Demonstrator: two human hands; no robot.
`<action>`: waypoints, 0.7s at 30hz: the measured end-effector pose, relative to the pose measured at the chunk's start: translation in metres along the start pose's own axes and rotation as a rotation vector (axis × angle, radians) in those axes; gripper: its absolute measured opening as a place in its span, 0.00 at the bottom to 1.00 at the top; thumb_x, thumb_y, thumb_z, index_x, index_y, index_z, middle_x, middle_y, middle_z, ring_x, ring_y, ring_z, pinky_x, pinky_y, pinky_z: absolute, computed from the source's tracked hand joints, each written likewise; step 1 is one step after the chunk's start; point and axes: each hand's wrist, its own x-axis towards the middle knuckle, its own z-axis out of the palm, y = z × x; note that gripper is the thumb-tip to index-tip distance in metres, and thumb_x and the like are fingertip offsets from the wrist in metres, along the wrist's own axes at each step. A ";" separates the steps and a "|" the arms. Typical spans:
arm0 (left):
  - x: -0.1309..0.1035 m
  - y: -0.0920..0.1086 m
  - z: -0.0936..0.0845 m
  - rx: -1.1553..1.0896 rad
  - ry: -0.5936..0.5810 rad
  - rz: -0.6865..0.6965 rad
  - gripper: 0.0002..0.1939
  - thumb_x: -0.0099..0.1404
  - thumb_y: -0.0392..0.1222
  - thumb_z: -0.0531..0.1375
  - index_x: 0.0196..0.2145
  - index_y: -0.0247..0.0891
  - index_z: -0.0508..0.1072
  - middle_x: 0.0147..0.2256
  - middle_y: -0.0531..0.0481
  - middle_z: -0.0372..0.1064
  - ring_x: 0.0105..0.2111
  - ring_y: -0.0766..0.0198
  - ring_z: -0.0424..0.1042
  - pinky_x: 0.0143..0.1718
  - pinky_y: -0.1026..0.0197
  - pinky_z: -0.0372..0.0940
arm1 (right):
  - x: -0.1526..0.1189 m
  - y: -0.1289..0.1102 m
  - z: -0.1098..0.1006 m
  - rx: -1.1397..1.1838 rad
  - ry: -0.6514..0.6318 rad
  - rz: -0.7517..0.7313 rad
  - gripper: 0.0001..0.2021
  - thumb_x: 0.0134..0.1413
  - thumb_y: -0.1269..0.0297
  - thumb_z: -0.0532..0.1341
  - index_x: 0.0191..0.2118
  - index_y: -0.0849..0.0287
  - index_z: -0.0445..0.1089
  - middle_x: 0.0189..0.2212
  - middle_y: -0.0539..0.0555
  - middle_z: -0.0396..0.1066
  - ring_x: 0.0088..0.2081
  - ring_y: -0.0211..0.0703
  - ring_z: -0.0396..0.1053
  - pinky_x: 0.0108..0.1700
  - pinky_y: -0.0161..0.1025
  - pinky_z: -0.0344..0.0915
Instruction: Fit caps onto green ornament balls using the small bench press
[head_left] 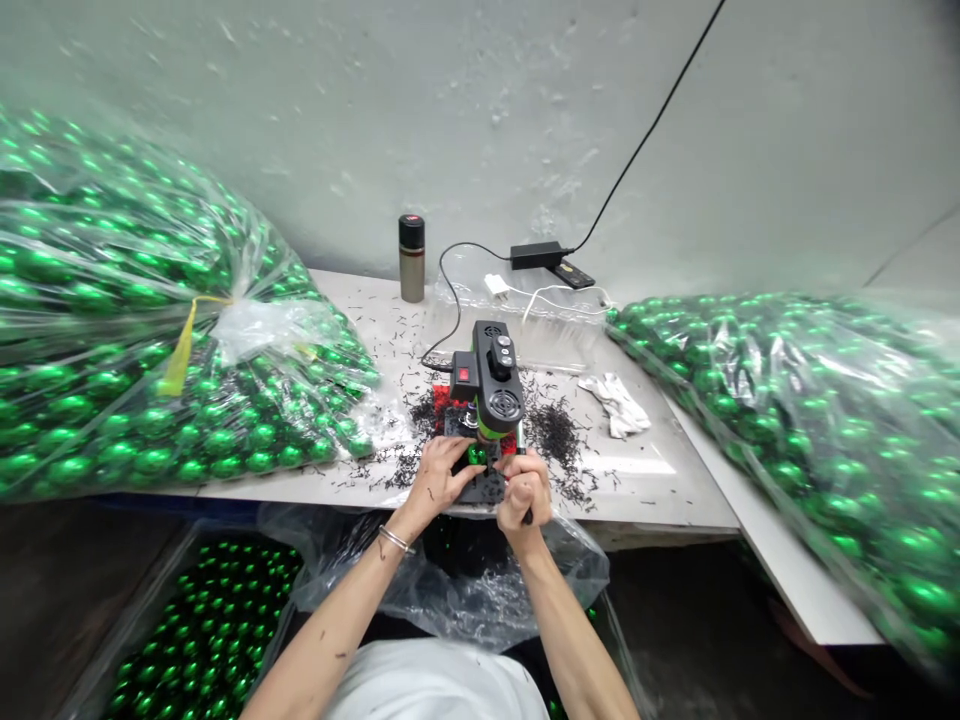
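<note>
A small black bench drill [498,375] with a red switch and a green ring stands near the table's front edge. Beneath its head sits a shiny green ball [477,455]. My left hand [442,470] has its thumb and fingers closed on that ball from the left. Close by on the right, my right hand [525,490] is curled in a fist around a slim dark handle [527,517], most of which the fingers hide. Red material [441,398] shows around the drill's base, and dark scraps [553,432] lie scattered on both sides.
Large clear bags of green balls bulge at left [97,380] and right [810,430]. Behind the drill are a bottle [412,270], a power adapter [536,255], cables and a clear plastic tray [559,340]. A white glove [616,405] lies right. Below left, a bin holds balls [210,610].
</note>
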 end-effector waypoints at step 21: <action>-0.060 0.013 -0.033 0.093 0.066 0.075 0.32 0.67 0.56 0.60 0.63 0.38 0.63 0.56 0.36 0.69 0.55 0.46 0.68 0.56 0.43 0.62 | 0.062 -0.042 -0.011 0.008 -0.031 0.181 0.16 0.66 0.69 0.51 0.25 0.57 0.62 0.26 0.48 0.64 0.27 0.35 0.64 0.31 0.37 0.60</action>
